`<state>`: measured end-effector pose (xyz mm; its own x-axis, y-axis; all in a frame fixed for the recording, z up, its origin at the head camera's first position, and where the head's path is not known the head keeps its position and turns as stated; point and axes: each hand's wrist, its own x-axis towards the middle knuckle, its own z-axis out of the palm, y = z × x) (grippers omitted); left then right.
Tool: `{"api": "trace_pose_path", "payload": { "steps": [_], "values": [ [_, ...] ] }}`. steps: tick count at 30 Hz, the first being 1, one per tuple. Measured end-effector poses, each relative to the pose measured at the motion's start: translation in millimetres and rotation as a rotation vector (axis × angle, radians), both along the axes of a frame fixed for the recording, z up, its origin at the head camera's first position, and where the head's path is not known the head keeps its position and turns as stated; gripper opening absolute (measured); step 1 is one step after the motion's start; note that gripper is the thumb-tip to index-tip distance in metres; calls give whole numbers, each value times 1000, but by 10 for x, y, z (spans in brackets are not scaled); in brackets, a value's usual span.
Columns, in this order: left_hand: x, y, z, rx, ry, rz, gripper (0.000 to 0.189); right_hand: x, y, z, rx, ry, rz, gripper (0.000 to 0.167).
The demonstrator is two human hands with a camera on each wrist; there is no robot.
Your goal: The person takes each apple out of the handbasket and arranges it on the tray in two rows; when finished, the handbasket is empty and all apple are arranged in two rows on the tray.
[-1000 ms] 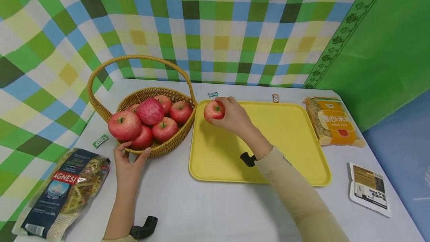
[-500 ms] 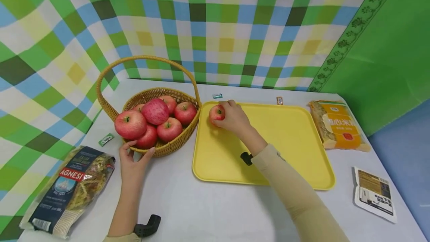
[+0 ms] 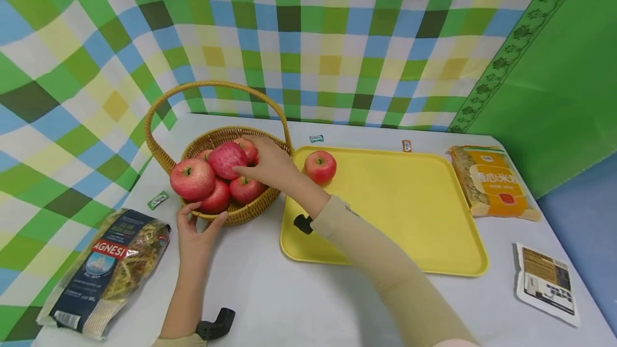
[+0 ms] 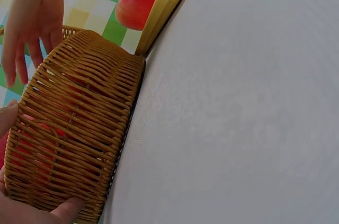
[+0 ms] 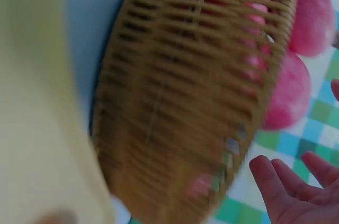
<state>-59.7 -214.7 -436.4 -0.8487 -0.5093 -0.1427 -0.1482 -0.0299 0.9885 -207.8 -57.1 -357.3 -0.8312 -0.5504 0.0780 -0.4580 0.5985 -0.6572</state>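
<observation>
The left hand (image 3: 195, 237) holds the oval basket of woven golden-brown wicker (image 3: 255, 206) by its near edge, fingers clamped on it with a fingertip over the rim and the thumb pressed to the outer wall. That hold probably steadies the basket against sliding or tipping, since the round red apples (image 3: 247, 190) are heaped above its rim. The deep pink speckled apple (image 3: 225, 160) sits highest, propped by its neighbours, and the large blush-red apple (image 3: 192, 179) bulges over the left rim, so a nudge might send either rolling.

The right hand (image 3: 277, 166) hangs over the right part of the heap, its fingers apart and gripping nothing; the right wrist view shows a gap between them and the nearest visible fruit. Such a spread would suit a round thing.

The lone glossy red apple (image 3: 320, 168) stands stem up in the far left corner of the yellow rectangular tray (image 3: 385, 224), where the raised rim should check any roll. The tray lies flat on the white surface (image 3: 270, 299) just beside the basket, which keeps the reach between them short; whether the two touch, I cannot tell
</observation>
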Motion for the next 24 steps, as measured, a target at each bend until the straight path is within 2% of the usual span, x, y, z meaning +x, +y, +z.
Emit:
{"api": "trace_pose_path", "payload": {
  "steps": [3,8,11,14,19,24],
  "values": [
    [-8,4,-15,-17,-3,-8,60,-53,-213,-43,40,-13,-12,81],
    [-8,-10,-26,-39,-8,-7,61,-112,-451,-84,170,21,-29,82],
    [2,-19,-17,-36,-13,-3,60,-121,-503,-89,192,31,-32,78],
    [4,-13,-4,-27,-11,-1,59,-109,-468,-66,158,42,-43,76],
    [-1,8,2,-9,-12,-2,58,-18,-112,92,-12,45,-41,73],
    [-3,5,-8,-12,-22,8,59,108,625,199,-156,83,-55,72]
  ]
}}
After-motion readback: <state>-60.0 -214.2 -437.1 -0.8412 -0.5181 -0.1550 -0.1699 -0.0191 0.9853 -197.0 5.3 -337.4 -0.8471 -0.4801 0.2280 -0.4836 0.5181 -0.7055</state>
